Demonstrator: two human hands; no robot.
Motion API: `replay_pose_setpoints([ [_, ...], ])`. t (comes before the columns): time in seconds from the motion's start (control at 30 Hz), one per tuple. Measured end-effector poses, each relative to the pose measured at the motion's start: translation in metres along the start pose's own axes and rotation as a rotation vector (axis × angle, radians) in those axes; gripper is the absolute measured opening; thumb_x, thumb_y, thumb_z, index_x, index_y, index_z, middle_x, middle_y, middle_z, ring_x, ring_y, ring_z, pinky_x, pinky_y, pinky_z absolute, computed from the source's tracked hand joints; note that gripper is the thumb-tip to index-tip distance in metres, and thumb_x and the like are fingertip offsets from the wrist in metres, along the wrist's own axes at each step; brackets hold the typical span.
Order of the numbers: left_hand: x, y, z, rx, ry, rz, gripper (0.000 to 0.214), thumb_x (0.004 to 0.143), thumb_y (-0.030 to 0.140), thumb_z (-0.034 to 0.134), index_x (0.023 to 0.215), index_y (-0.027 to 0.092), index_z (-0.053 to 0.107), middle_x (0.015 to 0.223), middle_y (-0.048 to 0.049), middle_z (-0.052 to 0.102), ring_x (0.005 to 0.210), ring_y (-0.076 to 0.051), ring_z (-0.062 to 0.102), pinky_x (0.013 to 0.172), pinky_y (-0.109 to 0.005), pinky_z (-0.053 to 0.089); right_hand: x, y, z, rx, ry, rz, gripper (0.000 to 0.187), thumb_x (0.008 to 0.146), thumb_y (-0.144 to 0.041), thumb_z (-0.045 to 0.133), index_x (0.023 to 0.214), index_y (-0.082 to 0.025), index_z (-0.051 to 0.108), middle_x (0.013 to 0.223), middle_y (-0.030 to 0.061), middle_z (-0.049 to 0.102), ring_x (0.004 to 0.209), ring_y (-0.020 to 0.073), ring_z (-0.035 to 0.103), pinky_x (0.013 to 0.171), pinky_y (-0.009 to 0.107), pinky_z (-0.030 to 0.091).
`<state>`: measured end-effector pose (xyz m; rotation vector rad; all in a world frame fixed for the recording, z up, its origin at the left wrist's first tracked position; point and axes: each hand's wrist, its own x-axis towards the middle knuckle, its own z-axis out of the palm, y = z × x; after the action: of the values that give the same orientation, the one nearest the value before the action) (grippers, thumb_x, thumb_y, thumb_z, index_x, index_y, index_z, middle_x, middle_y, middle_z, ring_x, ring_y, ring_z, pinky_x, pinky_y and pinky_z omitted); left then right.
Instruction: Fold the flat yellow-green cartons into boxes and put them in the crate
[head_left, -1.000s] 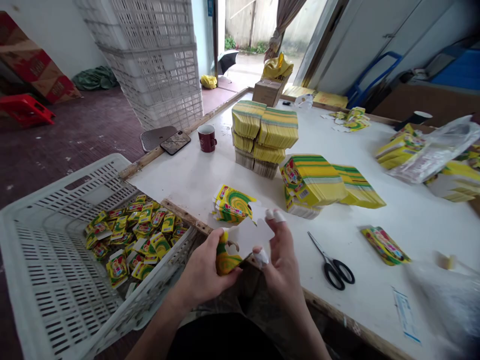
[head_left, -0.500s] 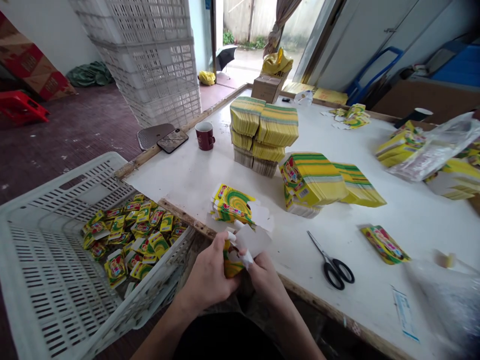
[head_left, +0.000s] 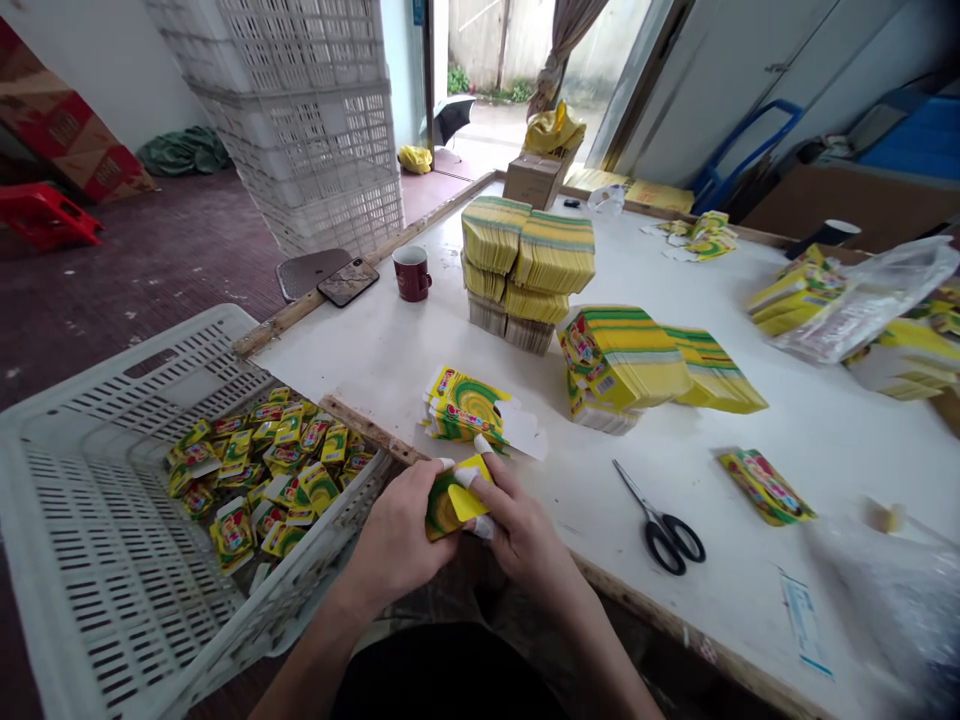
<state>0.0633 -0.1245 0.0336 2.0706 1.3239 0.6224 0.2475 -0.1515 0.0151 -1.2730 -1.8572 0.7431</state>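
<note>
A small yellow and green cardboard box [head_left: 444, 508] is held between both hands at the table's front edge. My left hand [head_left: 409, 530] is closed around its left side. With white-covered fingertips, my right hand [head_left: 517, 525] grips the yellow flap at the box's right end. Just beyond the hands lies a small pile of flattened boxes [head_left: 469, 405] with white flaps pointing right. To the left, a white plastic crate [head_left: 82, 480] contains many folded boxes [head_left: 285, 460].
Black-handled scissors [head_left: 660, 525] lie right of the hands, near a flat box [head_left: 765, 487]. Stacks of flattened cartons [head_left: 555, 250] stand mid-table, with more cartons [head_left: 637, 360] beside them. A maroon mug [head_left: 411, 275] and a phone [head_left: 347, 282] sit at the left edge.
The white end flap that stood up from the box has been folded over, and a yellow flap now shows. My right hand has moved up onto the box's end.
</note>
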Motion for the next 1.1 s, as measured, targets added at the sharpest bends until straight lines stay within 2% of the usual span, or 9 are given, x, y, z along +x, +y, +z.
replay_pose_setpoints([
  [0.2, 0.001, 0.002, -0.011, 0.033, -0.085, 0.043, 0.059, 0.070, 0.030, 0.070, 0.124, 0.020, 0.048, 0.118, -0.0137, 0.065, 0.107, -0.031, 0.064, 0.091, -0.043, 0.052, 0.006, -0.008, -0.024, 0.033, -0.172, -0.023, 0.018, 0.086, -0.025, 0.063, 0.104, -0.023, 0.067, 0.135, 0.0147, 0.055, 0.123, 0.0288, 0.056, 0.095, 0.040, 0.051],
  [0.3, 0.003, 0.003, -0.006, 0.055, -0.020, 0.092, 0.055, 0.072, 0.029, 0.068, 0.123, 0.020, 0.051, 0.120, -0.0142, 0.065, 0.110, -0.032, 0.063, 0.093, -0.043, 0.051, 0.005, -0.009, -0.018, 0.104, -0.070, 0.062, 0.039, 0.081, -0.022, 0.065, 0.119, -0.022, 0.057, 0.137, 0.0156, 0.052, 0.130, 0.0297, 0.049, 0.103, 0.045, 0.044],
  [0.47, 0.004, 0.001, 0.002, 0.017, 0.081, 0.040, 0.066, 0.070, 0.034, 0.071, 0.130, 0.017, 0.048, 0.119, -0.0166, 0.066, 0.108, -0.034, 0.064, 0.092, -0.045, 0.052, -0.001, -0.005, 0.006, 0.368, 0.059, 0.189, 0.077, 0.086, -0.031, 0.061, 0.149, -0.018, 0.019, 0.152, 0.0181, 0.034, 0.138, 0.0271, 0.038, 0.108, 0.045, 0.040],
  [0.67, -0.001, -0.002, 0.012, 0.010, 0.099, 0.054, 0.065, 0.069, 0.025, 0.071, 0.130, 0.020, 0.048, 0.122, -0.0147, 0.065, 0.111, -0.033, 0.062, 0.094, -0.045, 0.051, 0.004, -0.008, 0.015, 0.297, 0.180, 0.338, 0.041, 0.097, -0.033, 0.038, 0.133, -0.017, 0.050, 0.127, 0.0143, 0.063, 0.108, 0.0249, 0.064, 0.093, 0.041, 0.052],
  [0.77, -0.002, -0.007, 0.008, -0.085, 0.129, -0.014, 0.064, 0.068, 0.026, 0.074, 0.127, 0.022, 0.049, 0.118, -0.0127, 0.065, 0.108, -0.032, 0.063, 0.094, -0.044, 0.051, 0.013, -0.012, 0.014, 0.261, 0.155, 0.269, 0.043, 0.096, -0.031, 0.042, 0.136, -0.018, 0.046, 0.125, 0.0136, 0.063, 0.110, 0.0250, 0.063, 0.093, 0.041, 0.051],
  [0.87, -0.001, -0.015, -0.008, -0.285, 0.398, -0.165, 0.073, 0.072, 0.034, 0.073, 0.134, 0.021, 0.037, 0.122, -0.0137, 0.061, 0.109, -0.029, 0.062, 0.096, -0.044, 0.049, 0.025, -0.011, 0.005, 0.163, 0.244, 0.218, 0.054, 0.088, -0.033, 0.058, 0.137, -0.019, 0.041, 0.119, 0.0137, 0.064, 0.106, 0.0258, 0.062, 0.092, 0.043, 0.051],
  [0.97, 0.002, -0.023, -0.029, -0.251, 0.842, -0.223, 0.094, 0.070, 0.035, 0.077, 0.140, 0.016, 0.018, 0.150, -0.0226, 0.028, 0.141, -0.030, 0.029, 0.116, -0.047, 0.024, 0.041, -0.001, -0.009, -0.127, 0.386, 0.212, 0.049, 0.083, -0.024, 0.062, 0.129, -0.018, 0.047, 0.115, 0.0143, 0.063, 0.106, 0.0293, 0.057, 0.093, 0.048, 0.048],
  [1.03, 0.003, -0.026, -0.037, -0.161, 0.941, -0.218, 0.100, 0.069, 0.033, 0.079, 0.141, 0.014, 0.013, 0.157, -0.0239, 0.005, 0.148, -0.027, 0.004, 0.120, -0.045, 0.007, 0.050, 0.008, -0.015, -0.307, 0.343, 0.210, 0.049, 0.080, -0.012, 0.056, 0.128, -0.016, 0.048, 0.114, 0.0153, 0.063, 0.108, 0.0317, 0.054, 0.092, 0.051, 0.046],
  [1.1, 0.003, -0.026, -0.036, -0.167, 0.905, -0.204, 0.097, 0.071, 0.030, 0.077, 0.142, 0.017, 0.012, 0.157, -0.0226, 0.007, 0.148, -0.028, 0.007, 0.119, -0.047, 0.009, 0.058, 0.016, -0.017, -0.426, 0.255, 0.212, 0.053, 0.075, -0.004, 0.051, 0.127, -0.014, 0.049, 0.110, 0.0162, 0.064, 0.104, 0.0323, 0.054, 0.090, 0.052, 0.046],
])
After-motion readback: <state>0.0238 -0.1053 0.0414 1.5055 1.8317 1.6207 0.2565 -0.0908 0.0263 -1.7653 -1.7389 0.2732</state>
